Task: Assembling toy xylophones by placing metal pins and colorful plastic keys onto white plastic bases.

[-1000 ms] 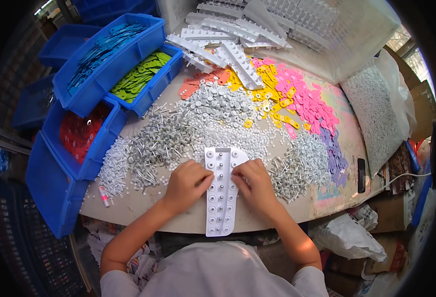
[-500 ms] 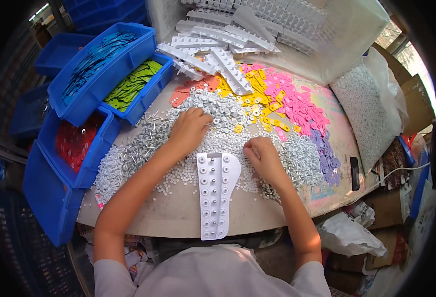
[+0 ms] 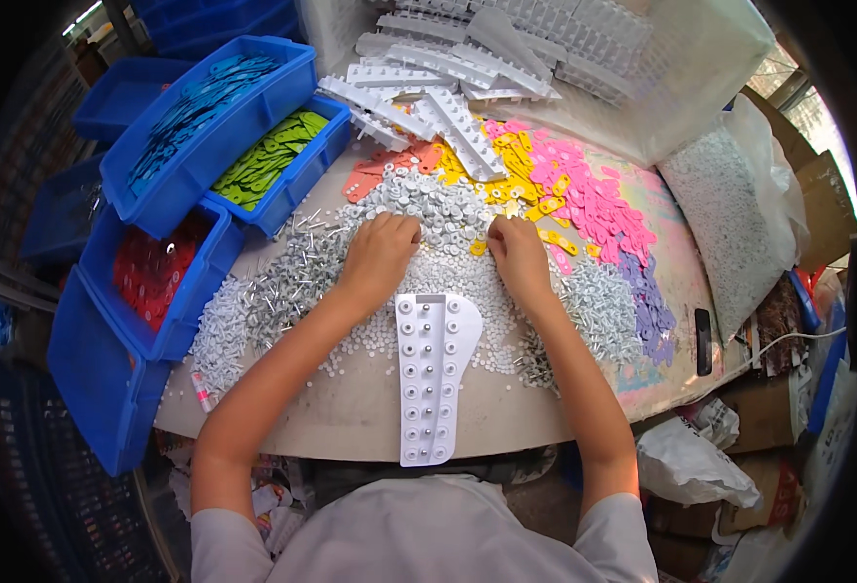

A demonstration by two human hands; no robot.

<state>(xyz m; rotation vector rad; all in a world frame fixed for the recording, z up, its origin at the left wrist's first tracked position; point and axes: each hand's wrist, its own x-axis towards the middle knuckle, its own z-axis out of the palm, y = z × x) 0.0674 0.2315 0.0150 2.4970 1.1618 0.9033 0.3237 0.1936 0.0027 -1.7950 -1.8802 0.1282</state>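
My left hand is at the left side of a heap of small white ring-shaped parts, its fingers curled inward and their tips hidden. At the heap's right side is my right hand, fingers drawn together close to the yellow tabs. Whatever either hand pinches is too small or too covered to make out. Between my forearms, at the table's near edge, lies a white plastic jig. Two columns of round white rings and a middle row of metal pins sit in it. Tiny white discs spread beyond its far end.
Metal rivets are heaped to the left, more white rivets to the right. Pink tabs and purple tabs lie further right. Blue bins hold coloured tabs at left. More white jigs are piled at the back.
My right hand has moved away from me, from the discs up to the edge of the ring heap. My left hand stays at the heap. The view has shifted slightly.
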